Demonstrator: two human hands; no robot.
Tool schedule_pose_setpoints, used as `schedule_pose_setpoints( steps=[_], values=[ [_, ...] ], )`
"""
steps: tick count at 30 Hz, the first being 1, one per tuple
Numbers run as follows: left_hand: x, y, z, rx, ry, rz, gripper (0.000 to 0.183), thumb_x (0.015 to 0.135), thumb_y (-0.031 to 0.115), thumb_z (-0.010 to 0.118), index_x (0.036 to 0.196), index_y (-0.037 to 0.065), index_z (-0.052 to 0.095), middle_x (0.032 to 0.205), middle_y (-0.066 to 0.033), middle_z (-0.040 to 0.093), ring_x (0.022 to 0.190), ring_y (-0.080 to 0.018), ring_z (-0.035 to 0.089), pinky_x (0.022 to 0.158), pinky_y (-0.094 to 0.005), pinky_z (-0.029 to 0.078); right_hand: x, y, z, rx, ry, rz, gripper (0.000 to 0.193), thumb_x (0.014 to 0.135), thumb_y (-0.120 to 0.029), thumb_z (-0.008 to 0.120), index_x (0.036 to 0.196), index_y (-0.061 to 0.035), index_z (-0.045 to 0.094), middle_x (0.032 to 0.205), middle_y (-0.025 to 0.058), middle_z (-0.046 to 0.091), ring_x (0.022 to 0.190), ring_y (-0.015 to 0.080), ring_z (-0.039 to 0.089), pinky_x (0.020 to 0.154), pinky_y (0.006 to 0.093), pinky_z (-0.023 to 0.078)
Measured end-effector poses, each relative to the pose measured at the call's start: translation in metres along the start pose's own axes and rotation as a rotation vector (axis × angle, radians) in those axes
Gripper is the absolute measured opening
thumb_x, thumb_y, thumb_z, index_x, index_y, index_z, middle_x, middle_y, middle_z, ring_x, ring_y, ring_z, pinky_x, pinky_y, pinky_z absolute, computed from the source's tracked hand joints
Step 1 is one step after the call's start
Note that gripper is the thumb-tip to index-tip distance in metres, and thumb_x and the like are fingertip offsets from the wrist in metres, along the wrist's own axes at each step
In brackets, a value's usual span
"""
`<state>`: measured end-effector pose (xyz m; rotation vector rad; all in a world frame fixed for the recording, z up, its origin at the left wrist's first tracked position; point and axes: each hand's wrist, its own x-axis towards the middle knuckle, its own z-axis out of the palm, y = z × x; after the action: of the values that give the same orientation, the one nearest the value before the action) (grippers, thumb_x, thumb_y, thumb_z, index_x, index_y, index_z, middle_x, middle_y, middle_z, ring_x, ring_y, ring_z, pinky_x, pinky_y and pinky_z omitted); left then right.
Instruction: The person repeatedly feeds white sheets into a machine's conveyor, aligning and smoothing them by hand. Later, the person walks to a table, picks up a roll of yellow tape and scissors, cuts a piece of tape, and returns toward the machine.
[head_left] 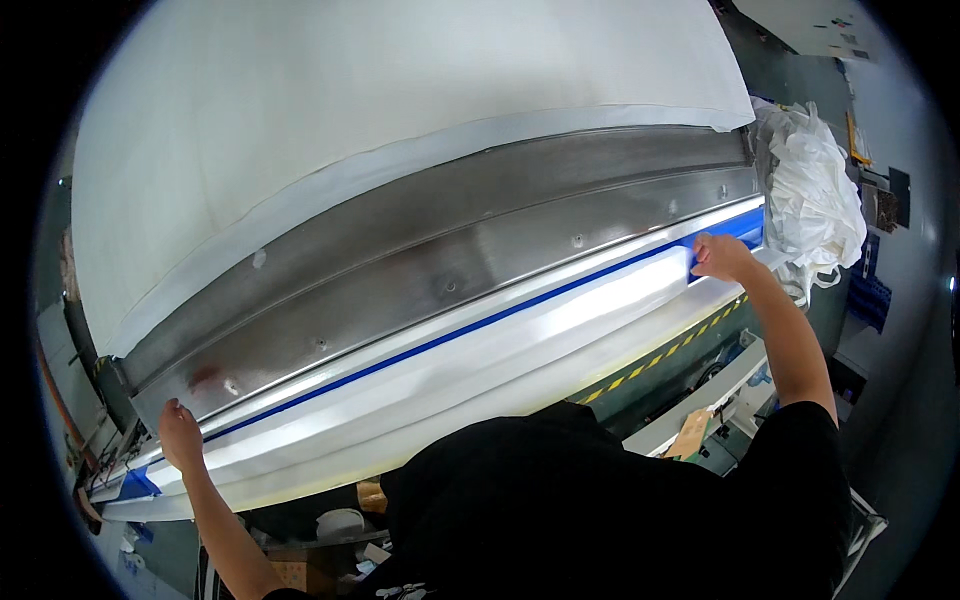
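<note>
A long glossy white sheet (480,350) stretches across the front of a wide machine, over a blue band (740,228) that shows along its upper edge and at both ends. At the sheet's right end, my right hand (722,257) is closed in a pinch on its upper corner. My left hand (181,437) is closed at the left end, fingers pressed together at the sheet's other upper corner; the exact grip is hidden. Just beyond both hands lies a long grey metal plate (450,245) with several screw holes.
Behind the plate rises a broad white surface (400,70). Crumpled white plastic (812,195) hangs at the right end. Below the front edge are a yellow-black striped line (650,360), a pale frame (685,415) and a cardboard box (300,575).
</note>
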<state>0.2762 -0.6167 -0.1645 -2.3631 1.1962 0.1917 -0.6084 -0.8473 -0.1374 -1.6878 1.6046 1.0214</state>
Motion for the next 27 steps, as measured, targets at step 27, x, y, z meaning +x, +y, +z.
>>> schedule_pose_setpoints(
  steps=[27],
  values=[
    [0.056, 0.046, 0.034, -0.724, 0.68, 0.076, 0.036, 0.086, 0.021, 0.055, 0.118, 0.005, 0.054, 0.126, -0.0132, 0.052, 0.12, -0.0319, 0.046, 0.102, -0.0451, 0.033, 0.004, -0.83, -0.12, 0.234, 0.473, -1.32, 0.019, 0.085, -0.022, 0.061, 0.091, -0.0039, 0.063, 0.077, 0.0092, 0.065, 0.069, 0.0193, 0.062, 0.066, 0.0308, 0.048]
  ],
)
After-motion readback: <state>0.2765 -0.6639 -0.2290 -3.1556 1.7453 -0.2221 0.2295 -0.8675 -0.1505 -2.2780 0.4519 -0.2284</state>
